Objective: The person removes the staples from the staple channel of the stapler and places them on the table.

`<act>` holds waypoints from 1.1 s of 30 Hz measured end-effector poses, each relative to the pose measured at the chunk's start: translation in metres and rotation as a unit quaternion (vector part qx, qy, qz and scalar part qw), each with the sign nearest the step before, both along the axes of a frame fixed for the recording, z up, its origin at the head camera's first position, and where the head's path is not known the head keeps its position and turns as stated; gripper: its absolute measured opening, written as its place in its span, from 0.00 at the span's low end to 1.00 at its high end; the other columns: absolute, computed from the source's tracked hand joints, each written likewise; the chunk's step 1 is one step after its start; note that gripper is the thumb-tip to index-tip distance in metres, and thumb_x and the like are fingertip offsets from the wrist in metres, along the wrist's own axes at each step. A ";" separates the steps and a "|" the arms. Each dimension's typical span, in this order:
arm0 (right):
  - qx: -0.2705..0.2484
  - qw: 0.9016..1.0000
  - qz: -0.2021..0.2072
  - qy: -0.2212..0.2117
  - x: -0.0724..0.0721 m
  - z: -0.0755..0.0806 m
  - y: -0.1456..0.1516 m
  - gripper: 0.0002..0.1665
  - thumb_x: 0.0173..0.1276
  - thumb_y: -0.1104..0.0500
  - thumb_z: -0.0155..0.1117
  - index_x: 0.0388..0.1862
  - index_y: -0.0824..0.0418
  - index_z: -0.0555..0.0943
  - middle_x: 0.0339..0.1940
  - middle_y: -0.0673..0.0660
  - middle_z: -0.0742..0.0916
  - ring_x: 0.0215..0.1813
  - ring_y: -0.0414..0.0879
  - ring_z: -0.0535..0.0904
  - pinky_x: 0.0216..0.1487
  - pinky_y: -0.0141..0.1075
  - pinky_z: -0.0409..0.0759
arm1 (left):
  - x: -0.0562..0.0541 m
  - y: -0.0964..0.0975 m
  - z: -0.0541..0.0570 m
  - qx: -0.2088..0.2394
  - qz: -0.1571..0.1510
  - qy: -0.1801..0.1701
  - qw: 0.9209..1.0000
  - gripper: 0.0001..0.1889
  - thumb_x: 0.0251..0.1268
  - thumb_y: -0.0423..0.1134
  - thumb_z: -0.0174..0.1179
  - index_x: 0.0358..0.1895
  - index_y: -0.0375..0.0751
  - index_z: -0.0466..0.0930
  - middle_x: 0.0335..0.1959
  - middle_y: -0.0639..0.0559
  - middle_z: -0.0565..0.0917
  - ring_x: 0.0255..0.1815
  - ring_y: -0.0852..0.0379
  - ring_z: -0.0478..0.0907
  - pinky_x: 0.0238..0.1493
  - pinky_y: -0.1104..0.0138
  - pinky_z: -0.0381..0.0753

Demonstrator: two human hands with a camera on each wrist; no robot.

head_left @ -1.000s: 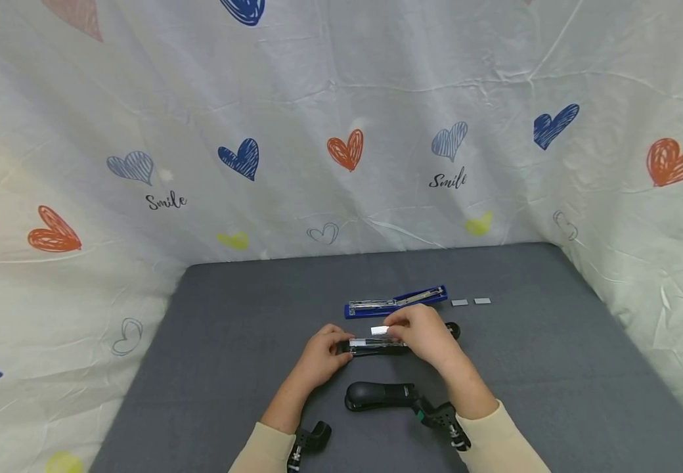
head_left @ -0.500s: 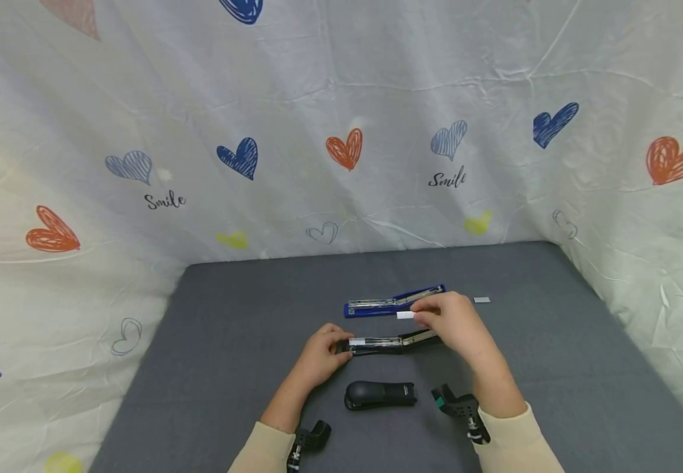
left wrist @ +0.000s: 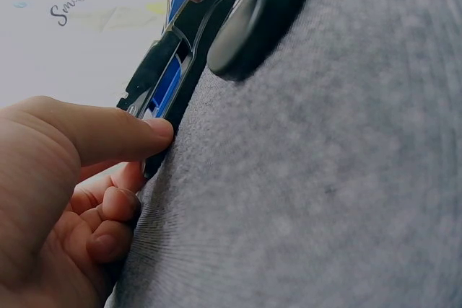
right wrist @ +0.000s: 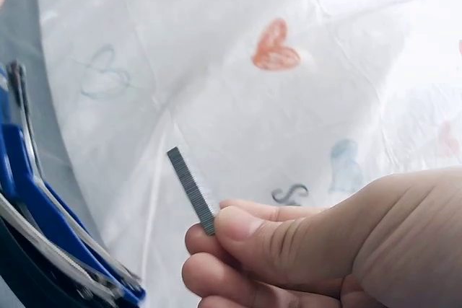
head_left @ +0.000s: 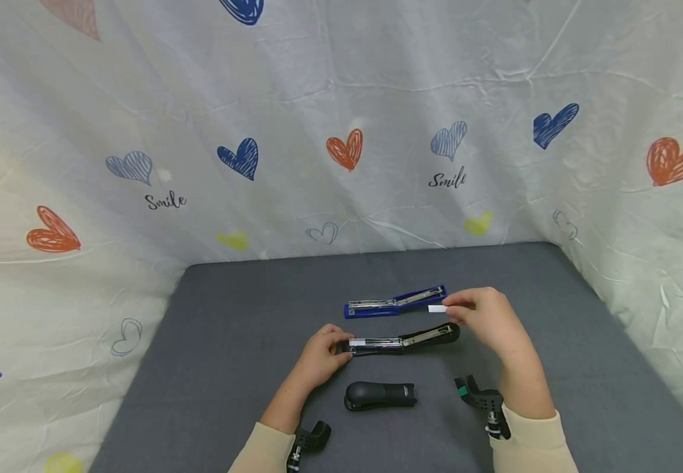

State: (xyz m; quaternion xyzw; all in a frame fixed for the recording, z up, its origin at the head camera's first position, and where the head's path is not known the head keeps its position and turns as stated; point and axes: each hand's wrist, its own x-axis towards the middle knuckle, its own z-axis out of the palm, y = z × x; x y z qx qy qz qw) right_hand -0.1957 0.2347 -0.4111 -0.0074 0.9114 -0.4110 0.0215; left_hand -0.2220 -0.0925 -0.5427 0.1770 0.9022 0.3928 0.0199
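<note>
In the head view, my left hand (head_left: 320, 355) pinches the left end of a black stapler (head_left: 430, 336), opened out flat with its metal magazine showing. A short strip of staples (head_left: 357, 342) lies at the magazine's left end. My left thumb (left wrist: 137, 135) presses the stapler's side in the left wrist view. Between right thumb and fingers, my right hand (head_left: 486, 315) pinches a strip of staples (right wrist: 191, 192), raised off the table beside the right end of an opened blue stapler (head_left: 372, 308). The hand hides the table behind it.
Nearer the person lies another black stapler (head_left: 379, 395), folded together. A grey cloth (head_left: 247, 341) covers the table, and a white sheet with printed hearts (head_left: 294, 197) hangs behind it. A camera mount (head_left: 486, 401) is strapped to the right wrist.
My right hand has moved right and away from the black stapler, carrying the strip of staples. It now covers where two other strips lay. My left hand has stayed put.
</note>
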 end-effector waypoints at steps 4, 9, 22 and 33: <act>0.017 1.000 -0.010 -0.011 0.002 0.001 0.014 0.11 0.74 0.62 0.67 0.49 0.67 0.88 0.37 0.58 0.90 0.39 0.51 0.86 0.39 0.45 0.81 | 0.001 0.000 0.000 0.003 -0.004 0.001 1.000 0.17 0.61 0.33 0.73 0.54 0.41 0.89 0.44 0.57 0.79 0.27 0.63 0.67 0.28 0.68 0.69; 0.037 0.998 -0.023 -0.035 0.003 -0.001 0.028 0.11 0.74 0.63 0.66 0.50 0.68 0.88 0.37 0.58 0.90 0.40 0.52 0.86 0.39 0.46 0.80 | 0.001 0.000 0.000 0.005 -0.003 -0.003 1.000 0.17 0.61 0.33 0.73 0.54 0.42 0.88 0.44 0.58 0.79 0.27 0.63 0.67 0.29 0.68 0.69; 0.015 0.994 -0.042 -0.095 -0.003 -0.020 0.055 0.09 0.71 0.69 0.65 0.47 0.73 0.86 0.37 0.61 0.88 0.38 0.52 0.85 0.39 0.45 0.83 | 0.001 0.000 0.000 0.008 -0.007 0.005 1.000 0.17 0.60 0.32 0.74 0.54 0.41 0.89 0.44 0.57 0.79 0.26 0.63 0.66 0.28 0.68 0.68; -0.041 0.988 -0.013 -0.151 -0.022 -0.065 0.069 0.08 0.68 0.74 0.65 0.44 0.77 0.85 0.30 0.57 0.88 0.30 0.46 0.83 0.34 0.41 0.84 | -0.001 -0.001 0.001 0.013 -0.009 0.006 1.000 0.16 0.60 0.31 0.74 0.53 0.40 0.89 0.44 0.56 0.79 0.26 0.63 0.66 0.28 0.68 0.68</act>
